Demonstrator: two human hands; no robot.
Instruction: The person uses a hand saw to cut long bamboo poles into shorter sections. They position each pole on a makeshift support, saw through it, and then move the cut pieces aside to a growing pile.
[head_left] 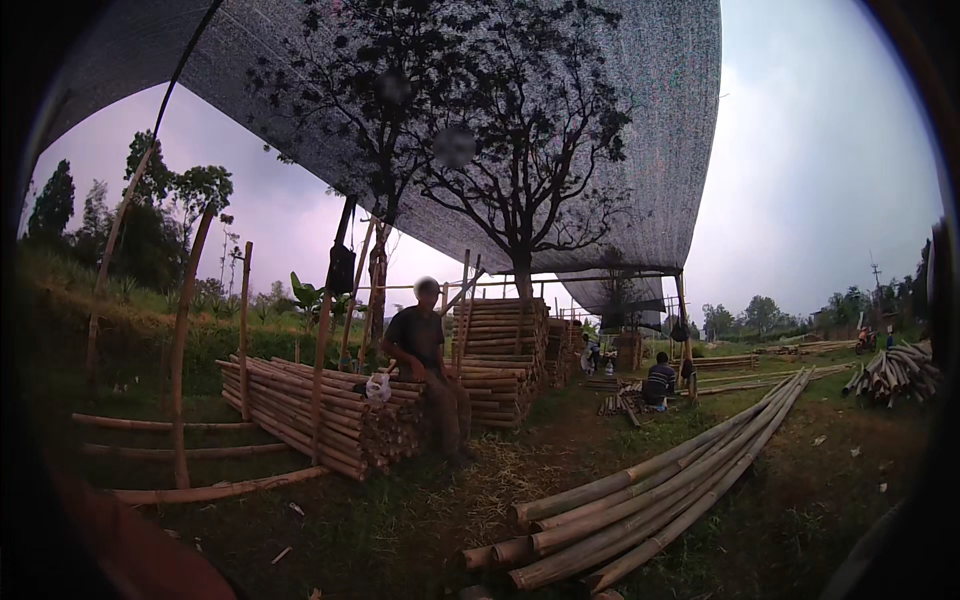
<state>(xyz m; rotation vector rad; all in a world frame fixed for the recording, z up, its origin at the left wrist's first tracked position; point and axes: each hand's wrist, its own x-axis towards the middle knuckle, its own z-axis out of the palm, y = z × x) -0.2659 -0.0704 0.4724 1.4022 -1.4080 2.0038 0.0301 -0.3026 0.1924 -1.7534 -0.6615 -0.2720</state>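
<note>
A dark reddish, blurred shape [150, 555] fills the lower left corner, very near the camera. It may be part of my left arm or hand, but no fingers can be made out. My right hand does not show; only a dim greyish patch lies at the lower right rim. Closest in front, slightly right, several long bamboo poles [650, 485] lie side by side on the grass, their cut ends toward me. Neither hand is seen touching them.
A person [425, 345] leans on a low bamboo stack [300, 405] bearing a white plastic bag [378, 387]. Taller stacks [500, 345] stand behind. Another person [660, 382] sits farther back. Upright posts [185, 350] hold shade netting [660, 130]. A pole pile [895, 375] lies right.
</note>
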